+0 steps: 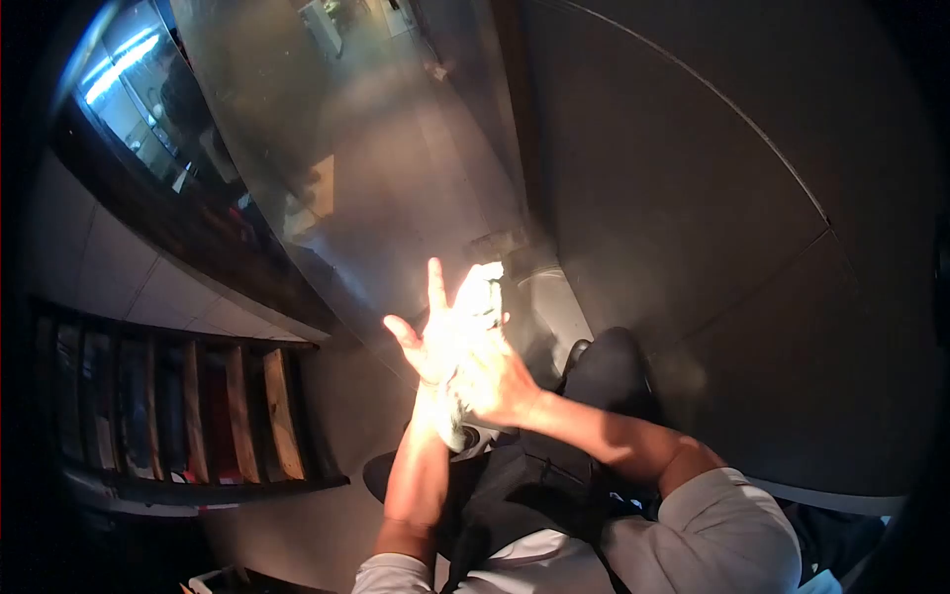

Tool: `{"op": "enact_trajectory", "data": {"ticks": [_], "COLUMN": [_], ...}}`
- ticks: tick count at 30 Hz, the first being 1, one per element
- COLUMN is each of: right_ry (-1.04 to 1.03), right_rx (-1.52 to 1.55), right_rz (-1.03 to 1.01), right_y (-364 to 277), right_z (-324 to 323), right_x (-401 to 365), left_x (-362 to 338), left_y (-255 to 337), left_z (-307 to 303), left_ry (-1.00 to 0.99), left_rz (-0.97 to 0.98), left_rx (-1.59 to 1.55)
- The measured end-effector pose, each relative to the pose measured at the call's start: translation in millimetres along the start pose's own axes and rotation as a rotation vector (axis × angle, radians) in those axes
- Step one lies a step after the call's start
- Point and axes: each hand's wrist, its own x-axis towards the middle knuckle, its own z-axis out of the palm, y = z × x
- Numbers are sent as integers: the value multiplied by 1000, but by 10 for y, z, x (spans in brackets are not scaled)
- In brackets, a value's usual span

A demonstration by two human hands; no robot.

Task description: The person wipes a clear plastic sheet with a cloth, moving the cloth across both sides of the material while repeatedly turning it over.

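My left hand is raised in front of my lap with thumb and index finger spread apart. Across its palm and other fingers lies my right hand, its fingers closed around a pale cloth. One end of this cloth hangs below the hands by my left wrist. Strong light washes out the spot where the hands meet, so the remaining left fingers and the right fingertips are hard to make out. A glaring white patch between the hands may be more of the cloth.
A slatted rack with wooden bars stands at left. Beyond the hands runs a shiny metal surface, with a window-like opening beside it. A dark panelled wall fills the right. My bent knee is below.
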Motion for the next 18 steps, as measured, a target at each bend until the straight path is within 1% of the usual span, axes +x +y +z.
{"op": "enact_trajectory", "data": {"ticks": [1, 2, 3, 4, 5, 6, 7, 8, 9, 10, 11, 13, 14, 15, 16, 18], "right_ry": [60, 110, 142, 126, 134, -39, -56, -70, 62, 47, 30, -169, -89, -103, -46, 108], "right_rx": [-56, -171, -212, -162, 10, 20, -9, -38, -98, -34, 30, 29, 7, 37, -129, -206], "right_rz": [-21, 136, 242, 438, 544, 382, 286, 190, 159, 107, 57, 5, 53, 109, 109, 402], "right_y": [195, 229, 434, 516, 637, 546, 363, 179, -157, -340, -525, -290, -38, 52, 197, 379], "right_z": [-9, -119, -116, -178, -151, -204, -189, -172, 55, 82, 108, -1, 52, -76, -87, -95], "right_x": [9, 201, 374, 585, 760, 761, 716, 667, 531, 347, 165, 4, -22, 128, 270, 666], "left_x": [-26, -51, -78, -39, 4, 76, 229, 212, 165, 180, 59, -6, -20, -22, -33, -10], "left_y": [-65, -125, -221, -329, -372, -319, -237, -128, -51, -66, 42, -12, -24, -48, -105, -299], "left_z": [82, 188, 299, 401, 463, 458, 607, 537, 464, 803, 380, 224, 326, 427, 379, 345], "left_ry": [79, 161, 206, 238, 265, 184, 191, 134, 75, 385, 256, 84, 193, 301, 175, 262], "left_rz": [13, 25, 1, -24, -47, -75, 74, 61, 54, 91, 87, 123, 83, 40, 108, 57], "left_rx": [-119, -241, -105, 34, 175, 325, 609, 314, 22, 133, 68, 1, 91, 175, -393, -21]}}
